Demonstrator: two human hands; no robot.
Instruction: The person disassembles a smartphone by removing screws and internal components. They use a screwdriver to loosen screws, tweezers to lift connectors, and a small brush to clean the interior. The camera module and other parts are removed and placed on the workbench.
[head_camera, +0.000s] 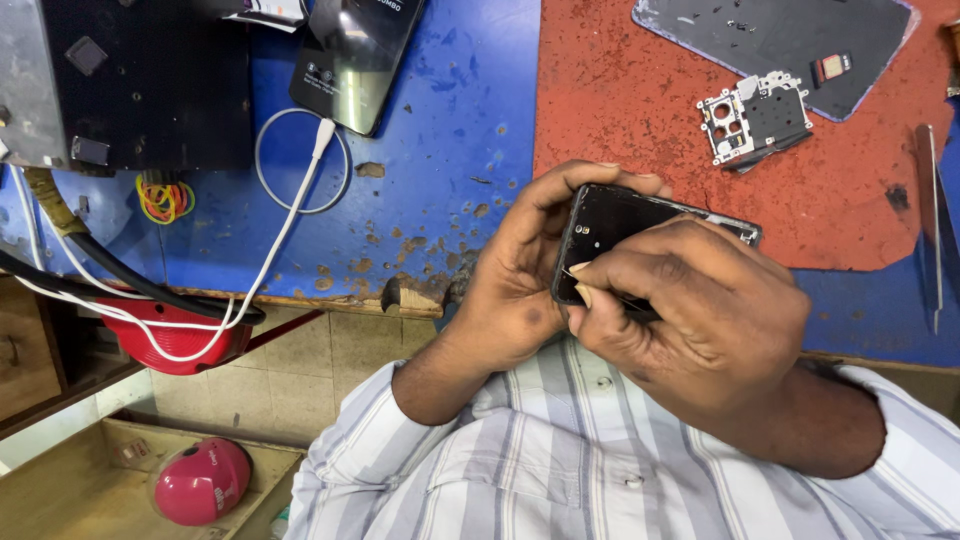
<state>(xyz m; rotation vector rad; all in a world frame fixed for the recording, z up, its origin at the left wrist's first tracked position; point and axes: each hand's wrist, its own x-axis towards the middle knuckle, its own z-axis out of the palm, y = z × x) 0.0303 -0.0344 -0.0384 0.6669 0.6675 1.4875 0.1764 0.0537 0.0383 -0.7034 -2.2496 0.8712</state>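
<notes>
Hands meet close to the person's chest, just over the near edge of the table (430, 200), and both are closed on one black phone (620, 225). The left hand (520, 270) wraps the phone from its left end, with the fingers curled over the top edge and the thumb under it. The right hand (700, 310) covers the lower right part of the phone, and its thumb and first finger pinch a thin pale tool (578, 268) against the glossy dark surface; what kind of tool it is I cannot tell. The phone is held in the air, tilted, not resting on the table. Behind the hands lies a worn red mat (640, 100) on the blue table top. On this mat, well apart from the hands, sit a small metal camera frame (752, 118) and a grey back cover (780, 40). Long tweezers (932, 220) lie at the right edge. On the far left, another dark phone (355, 60) is connected to a white cable (290, 215), near some coloured rubber bands (165, 198). Below the table a pink helmet (200, 482) rests in a wooden box.
</notes>
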